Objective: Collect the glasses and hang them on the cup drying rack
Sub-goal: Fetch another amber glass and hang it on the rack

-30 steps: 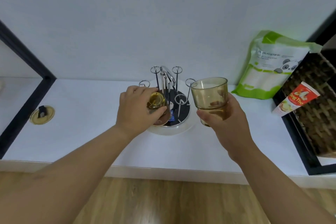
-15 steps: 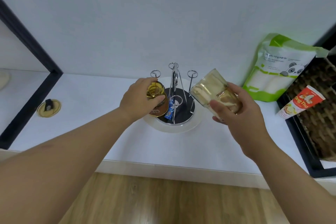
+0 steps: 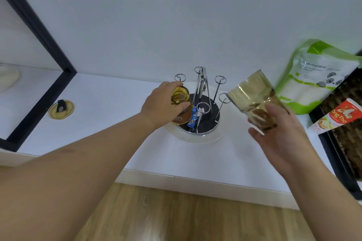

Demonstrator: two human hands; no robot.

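A chrome cup drying rack (image 3: 202, 92) with ring-tipped prongs stands on a round black base inside a clear dish (image 3: 195, 139) on the white counter. My left hand (image 3: 162, 103) grips an amber glass (image 3: 181, 107) upside down over a prong on the rack's left side. My right hand (image 3: 274, 133) holds a second amber glass (image 3: 254, 98) to the right of the rack, tilted with its mouth toward the upper left, close to a ring-tipped prong (image 3: 224, 98).
A green-and-white pouch (image 3: 315, 76) leans on the wall at right, beside a red-and-white tube (image 3: 337, 119) and a dark woven basket (image 3: 348, 137). A round yellow lid (image 3: 61, 109) lies left by a black frame (image 3: 39, 25). Small blue packet (image 3: 193, 120) on the rack base.
My right hand has tipped its glass from upright to tilted and kept it right of the rack. My left hand has kept its glass on the left prong. The camera moved closer.
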